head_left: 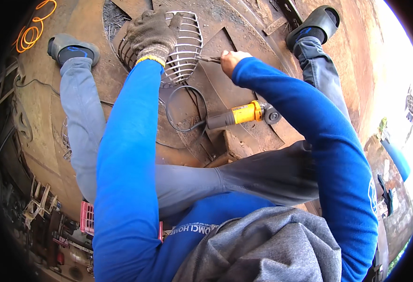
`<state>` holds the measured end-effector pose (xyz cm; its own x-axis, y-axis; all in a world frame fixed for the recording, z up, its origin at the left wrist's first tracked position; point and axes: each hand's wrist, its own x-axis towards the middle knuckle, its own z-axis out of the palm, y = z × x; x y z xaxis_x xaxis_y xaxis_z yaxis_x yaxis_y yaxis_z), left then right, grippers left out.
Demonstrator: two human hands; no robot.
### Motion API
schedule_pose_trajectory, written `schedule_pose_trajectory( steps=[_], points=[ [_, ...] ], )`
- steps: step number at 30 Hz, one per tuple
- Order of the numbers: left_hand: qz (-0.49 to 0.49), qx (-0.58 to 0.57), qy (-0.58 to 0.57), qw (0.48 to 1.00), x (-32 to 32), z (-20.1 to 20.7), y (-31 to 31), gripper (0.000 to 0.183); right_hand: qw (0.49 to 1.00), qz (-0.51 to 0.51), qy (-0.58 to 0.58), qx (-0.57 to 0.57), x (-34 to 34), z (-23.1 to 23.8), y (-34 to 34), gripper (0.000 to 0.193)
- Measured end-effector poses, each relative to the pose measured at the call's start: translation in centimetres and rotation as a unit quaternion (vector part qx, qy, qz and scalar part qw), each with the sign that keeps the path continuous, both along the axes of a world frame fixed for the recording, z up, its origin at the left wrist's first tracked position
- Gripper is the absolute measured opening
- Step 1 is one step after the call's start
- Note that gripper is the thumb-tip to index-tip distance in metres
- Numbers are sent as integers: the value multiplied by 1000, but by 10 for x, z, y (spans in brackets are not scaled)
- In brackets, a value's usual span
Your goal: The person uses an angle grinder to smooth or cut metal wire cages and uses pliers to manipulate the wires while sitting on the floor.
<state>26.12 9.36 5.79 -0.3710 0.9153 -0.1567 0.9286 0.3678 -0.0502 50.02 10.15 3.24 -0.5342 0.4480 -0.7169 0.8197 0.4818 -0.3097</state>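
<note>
My left hand point(153, 34), in a dirty grey knit glove with a yellow cuff edge, grips the top of a curved metal grille point(187, 42) of ribbed bars. The glove hides part of the bars. In my bare right hand point(233, 62) is a slim dark metal tool that looks like pliers point(209, 59). Its tip meets the right edge of the grille; whether it clamps a bar is too small to tell. Nearer to me, a yellow and black angle grinder point(247, 113) lies on its side, disc end to the right.
The grinder's black cord point(168, 110) loops beside its handle. Flat metal plates point(216, 87) overlap on the floor, with a block point(237, 144) near my legs. My sandalled feet stand either side. An orange coiled hose point(27, 37) lies far left; a pink crate point(87, 217) is near left.
</note>
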Motion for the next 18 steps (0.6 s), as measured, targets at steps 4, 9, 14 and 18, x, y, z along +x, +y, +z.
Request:
schedule_pose_trajectory(
  steps=[4,9,14,18],
  points=[
    [-2,22,-1,1000,3,0,3,53,999,-42,-25,-16,0,6,-7,27],
    [25,-34,-40,998,8,9,13,56,871,-246,-45,-422,7,-21,-12,21],
    [20,-33,-55,998,4,4,11,61,985,-77,-53,-148,19,-4,1,22],
    [10,28,-24,999,2,-1,6,53,994,60,-68,-57,44,21,23,26]
  ],
)
